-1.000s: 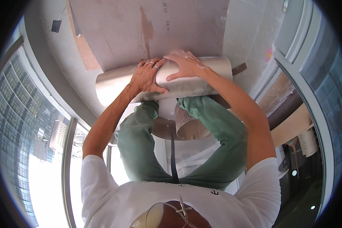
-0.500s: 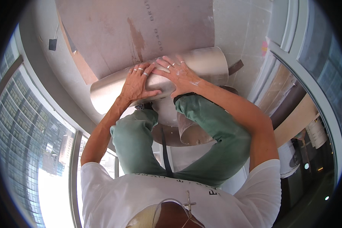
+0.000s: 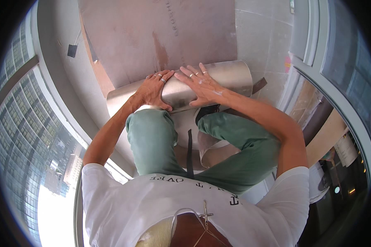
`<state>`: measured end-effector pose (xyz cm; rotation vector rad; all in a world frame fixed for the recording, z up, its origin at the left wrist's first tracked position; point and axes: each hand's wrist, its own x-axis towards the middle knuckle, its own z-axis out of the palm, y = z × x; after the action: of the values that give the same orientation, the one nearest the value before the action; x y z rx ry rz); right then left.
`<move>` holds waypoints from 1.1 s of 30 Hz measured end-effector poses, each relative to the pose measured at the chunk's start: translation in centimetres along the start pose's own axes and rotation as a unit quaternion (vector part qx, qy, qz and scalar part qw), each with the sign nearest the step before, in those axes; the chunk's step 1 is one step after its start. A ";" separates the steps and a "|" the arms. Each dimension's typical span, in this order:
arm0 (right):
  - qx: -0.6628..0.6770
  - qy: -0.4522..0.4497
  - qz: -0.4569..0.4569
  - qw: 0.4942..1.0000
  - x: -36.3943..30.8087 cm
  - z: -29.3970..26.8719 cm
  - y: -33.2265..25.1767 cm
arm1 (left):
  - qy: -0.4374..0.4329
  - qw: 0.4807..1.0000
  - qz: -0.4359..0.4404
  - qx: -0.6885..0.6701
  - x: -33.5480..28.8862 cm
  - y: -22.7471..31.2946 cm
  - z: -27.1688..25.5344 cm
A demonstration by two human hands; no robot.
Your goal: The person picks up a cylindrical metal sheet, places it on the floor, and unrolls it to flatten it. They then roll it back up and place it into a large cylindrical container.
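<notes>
A brown board (image 3: 152, 37) lies on grey floor tiles (image 3: 264, 41) beside window frames (image 3: 313, 53).

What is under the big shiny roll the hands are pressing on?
The shiny roll lies on a flat pinkish-brown sheet on the floor. Both hands, left and right, rest flat on top. The sheet directly beneath it is hidden.

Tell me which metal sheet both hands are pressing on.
The curled silver roll across the knees: the left hand and right hand lie flat on it. The brownish sheet beyond lies flat, untouched.
</notes>
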<state>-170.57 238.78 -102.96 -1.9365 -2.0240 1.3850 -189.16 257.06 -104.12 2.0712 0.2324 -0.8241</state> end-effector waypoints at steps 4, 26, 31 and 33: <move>-0.100 0.015 -0.089 0.991 -2.3 2.0 -2.7 | -0.001 1.000 -0.001 -0.005 0.0 0.9 0.2; 0.040 -0.071 -0.022 0.996 6.4 -6.3 2.1 | 0.147 0.978 0.027 0.147 -4.0 -3.2 -2.6; -0.157 0.116 -0.007 0.981 5.0 -4.3 -3.1 | 0.074 0.995 0.071 -0.013 -2.0 -6.2 -7.2; -0.162 0.133 0.005 0.978 6.8 -4.4 -2.4 | 0.080 0.995 0.057 0.001 -0.9 -7.2 -8.1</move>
<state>-171.62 247.21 -102.54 -2.1159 -2.2133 0.7758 -189.18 267.88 -105.07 2.1327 0.2001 -0.5901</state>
